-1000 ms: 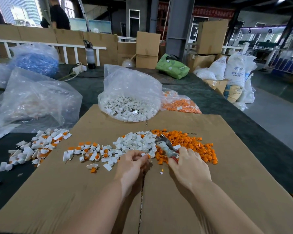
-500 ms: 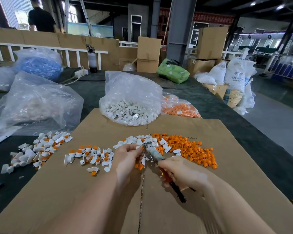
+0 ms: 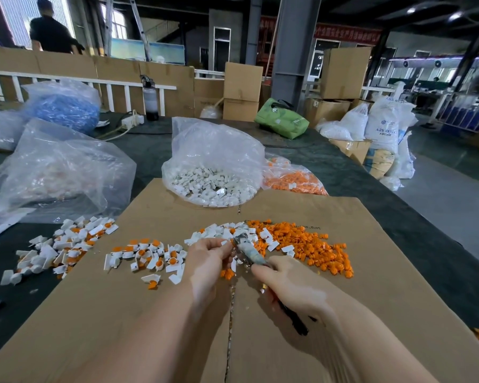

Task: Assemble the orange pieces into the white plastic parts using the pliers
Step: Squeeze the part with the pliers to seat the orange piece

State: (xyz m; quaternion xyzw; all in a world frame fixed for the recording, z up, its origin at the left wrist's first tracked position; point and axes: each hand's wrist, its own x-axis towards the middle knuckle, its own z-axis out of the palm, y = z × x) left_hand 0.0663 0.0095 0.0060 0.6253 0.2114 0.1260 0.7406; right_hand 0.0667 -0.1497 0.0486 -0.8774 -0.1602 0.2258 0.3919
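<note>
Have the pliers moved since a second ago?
Yes. The pliers were lying on the orange pile; the right hand has lifted them toward the left hand, handles now over the bare cardboard.

cardboard sheet (image 3: 343,272) on table (image 3: 426,244) | two bags (image 3: 213,167) at its far edge | loose parts (image 3: 310,244) before them

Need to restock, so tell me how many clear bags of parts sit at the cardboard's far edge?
2: the bag of white parts at the middle of the far edge, and the bag of orange pieces just to its right, partly hidden behind it.
</note>
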